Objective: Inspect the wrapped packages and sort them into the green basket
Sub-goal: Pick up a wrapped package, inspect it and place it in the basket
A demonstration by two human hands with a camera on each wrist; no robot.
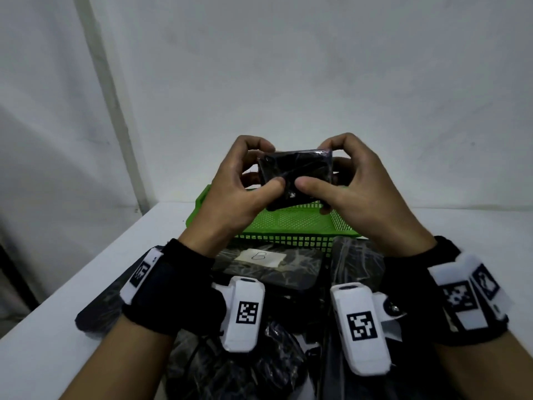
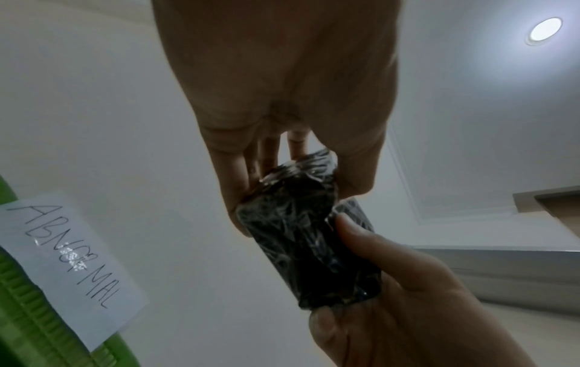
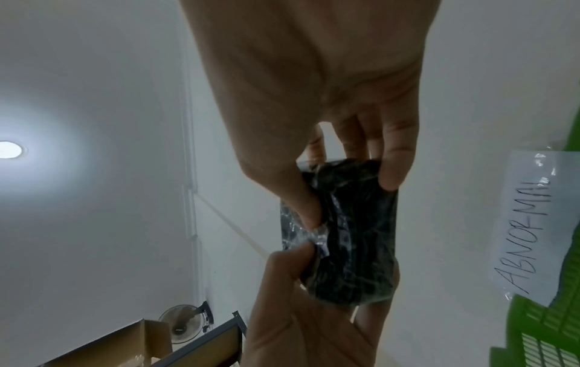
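A small black package point(image 1: 294, 171) wrapped in shiny clear film is held up in the air above the green basket point(image 1: 291, 223). My left hand point(image 1: 245, 180) grips its left end, thumb on the near face. My right hand point(image 1: 343, 180) grips its right end the same way. In the left wrist view the package point(image 2: 307, 238) shows crinkled film between my fingers. In the right wrist view the package point(image 3: 354, 228) is pinched by both thumbs. The basket's wall carries a paper label point(image 2: 66, 263) reading ABNORMAL, also seen as the label point(image 3: 530, 223) in the right wrist view.
Several more black wrapped packages lie on the white table point(image 1: 57, 327) in front of the basket; one package point(image 1: 268, 267) bears a white tag marked B. The table's left edge drops off near the wall. A cardboard box point(image 3: 138, 347) and a fan point(image 3: 185, 322) stand beyond.
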